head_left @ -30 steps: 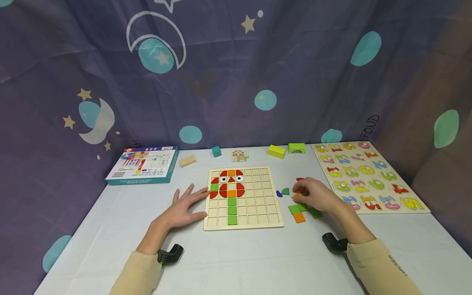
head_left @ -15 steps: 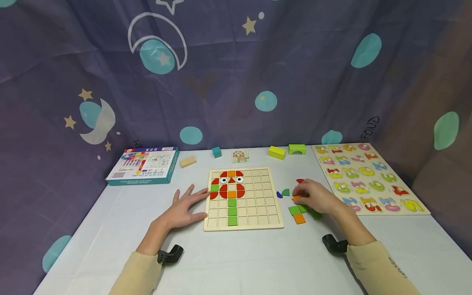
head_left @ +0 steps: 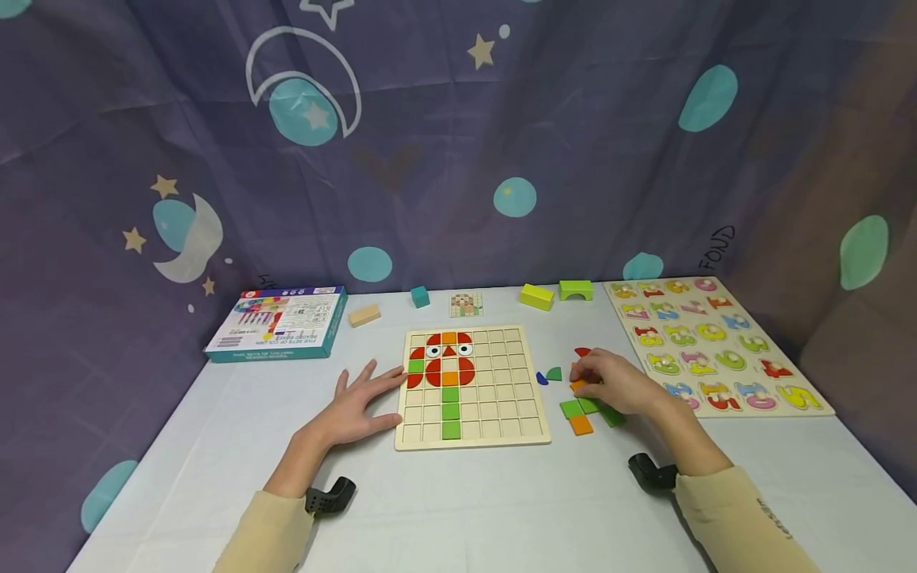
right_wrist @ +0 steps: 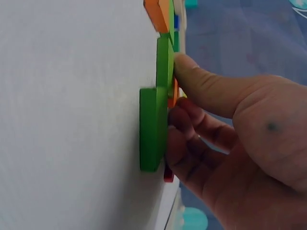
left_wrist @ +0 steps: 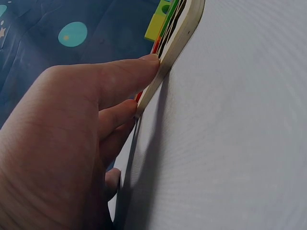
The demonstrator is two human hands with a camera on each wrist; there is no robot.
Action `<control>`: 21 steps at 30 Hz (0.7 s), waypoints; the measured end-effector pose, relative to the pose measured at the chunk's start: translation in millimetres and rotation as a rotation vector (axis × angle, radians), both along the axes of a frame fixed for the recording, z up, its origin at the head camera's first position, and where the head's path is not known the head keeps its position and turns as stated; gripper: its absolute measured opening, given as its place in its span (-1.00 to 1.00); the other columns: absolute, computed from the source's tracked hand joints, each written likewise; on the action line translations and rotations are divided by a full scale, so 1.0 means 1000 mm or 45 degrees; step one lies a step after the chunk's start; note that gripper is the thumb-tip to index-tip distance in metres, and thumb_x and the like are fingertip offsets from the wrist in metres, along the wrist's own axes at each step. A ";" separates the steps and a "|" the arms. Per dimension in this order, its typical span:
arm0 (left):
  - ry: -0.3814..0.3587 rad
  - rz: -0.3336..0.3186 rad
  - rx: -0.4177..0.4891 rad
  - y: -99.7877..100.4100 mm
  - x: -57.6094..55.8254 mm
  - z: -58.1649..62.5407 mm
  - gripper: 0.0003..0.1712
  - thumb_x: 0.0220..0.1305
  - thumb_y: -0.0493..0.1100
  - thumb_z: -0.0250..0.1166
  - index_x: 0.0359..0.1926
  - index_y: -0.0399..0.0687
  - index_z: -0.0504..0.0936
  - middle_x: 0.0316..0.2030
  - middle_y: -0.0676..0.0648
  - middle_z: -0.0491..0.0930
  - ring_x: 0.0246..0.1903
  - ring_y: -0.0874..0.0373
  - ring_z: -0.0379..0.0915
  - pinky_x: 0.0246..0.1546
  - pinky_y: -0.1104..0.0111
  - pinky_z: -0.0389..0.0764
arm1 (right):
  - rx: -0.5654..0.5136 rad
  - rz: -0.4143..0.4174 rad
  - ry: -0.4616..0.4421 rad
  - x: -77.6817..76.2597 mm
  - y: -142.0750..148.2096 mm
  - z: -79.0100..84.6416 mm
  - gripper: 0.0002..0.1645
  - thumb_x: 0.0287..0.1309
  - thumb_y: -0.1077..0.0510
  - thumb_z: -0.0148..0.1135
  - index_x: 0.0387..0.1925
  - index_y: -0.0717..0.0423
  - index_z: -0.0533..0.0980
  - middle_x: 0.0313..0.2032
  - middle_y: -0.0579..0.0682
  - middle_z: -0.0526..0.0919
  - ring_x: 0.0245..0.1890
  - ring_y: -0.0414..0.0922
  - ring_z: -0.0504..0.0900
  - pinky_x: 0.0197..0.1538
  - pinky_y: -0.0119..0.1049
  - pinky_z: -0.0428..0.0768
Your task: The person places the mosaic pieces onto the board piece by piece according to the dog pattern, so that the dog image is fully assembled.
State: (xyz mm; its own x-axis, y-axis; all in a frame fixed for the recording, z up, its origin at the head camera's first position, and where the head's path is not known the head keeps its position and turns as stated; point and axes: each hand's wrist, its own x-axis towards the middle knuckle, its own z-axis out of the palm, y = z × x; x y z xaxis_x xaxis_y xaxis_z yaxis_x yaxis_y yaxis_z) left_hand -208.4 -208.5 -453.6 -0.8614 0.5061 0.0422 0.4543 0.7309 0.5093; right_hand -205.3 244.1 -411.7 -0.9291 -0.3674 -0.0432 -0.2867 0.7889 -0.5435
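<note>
A wooden grid board [head_left: 501, 410] lies mid-table, with red, orange and green tiles and two eye pieces set in its left part. My left hand [head_left: 361, 404] rests along the board's left edge, fingers spread; in the left wrist view its thumb and fingertips touch the wooden side. To the right of the board, my right hand [head_left: 614, 380] bends over the loose tiles, thumb and fingertips pinching an orange tile [head_left: 577, 386]. In the right wrist view the thumb is beside a green tile [right_wrist: 165, 62], and another green tile [right_wrist: 152, 129] lies nearer. The fingers partly hide the orange tile.
Loose by the board are a blue piece [head_left: 542, 379], a green quarter-round [head_left: 554, 373] and an orange square [head_left: 581, 425]. Behind stand a pattern card [head_left: 466, 305], a yellow block [head_left: 536, 297] and a green arch [head_left: 576, 290]. A number puzzle [head_left: 716, 350] and a box [head_left: 275, 325] flank them.
My right fingers have shifted slightly at the orange tile, and more orange shows beside them. The left hand and the board have stayed in place.
</note>
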 end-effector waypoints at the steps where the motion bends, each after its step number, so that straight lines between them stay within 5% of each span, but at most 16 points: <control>1: -0.001 0.000 -0.001 0.000 0.000 0.000 -0.20 0.28 0.23 0.31 0.47 0.06 0.41 0.50 0.05 0.22 0.54 -0.22 -0.27 0.35 -0.32 -0.46 | 0.004 0.001 -0.001 0.000 0.000 0.000 -0.88 0.19 0.26 0.43 -0.24 0.12 0.64 -0.19 -0.01 0.55 -0.18 -0.01 0.49 0.07 0.04 0.56; 12: -0.005 0.004 0.000 0.001 0.000 0.000 -0.19 0.28 0.23 0.31 0.47 0.08 0.40 0.50 0.06 0.21 0.54 -0.21 -0.28 0.36 -0.31 -0.47 | -0.022 0.011 -0.002 -0.001 0.003 0.000 -0.82 0.16 0.28 0.45 -0.29 0.11 0.56 -0.35 -0.07 0.49 -0.28 -0.08 0.46 -0.16 -0.24 0.54; 21: -0.001 0.008 0.000 0.000 0.000 0.000 -0.18 0.27 0.24 0.32 0.48 0.09 0.38 0.50 0.06 0.20 0.54 -0.20 -0.27 0.36 -0.30 -0.47 | -0.084 0.026 0.030 -0.003 0.008 0.006 -0.88 0.25 0.37 0.32 -0.30 0.10 0.60 -0.36 -0.11 0.55 -0.30 -0.09 0.49 -0.15 -0.19 0.57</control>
State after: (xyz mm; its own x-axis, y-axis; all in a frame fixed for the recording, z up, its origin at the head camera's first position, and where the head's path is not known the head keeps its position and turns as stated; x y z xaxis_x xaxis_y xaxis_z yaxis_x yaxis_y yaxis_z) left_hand -208.3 -208.8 -453.9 -0.8648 0.5004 0.0414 0.4489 0.7337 0.5101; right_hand -207.9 252.0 -405.7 -0.9217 -0.3878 0.0039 -0.3160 0.7452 -0.5871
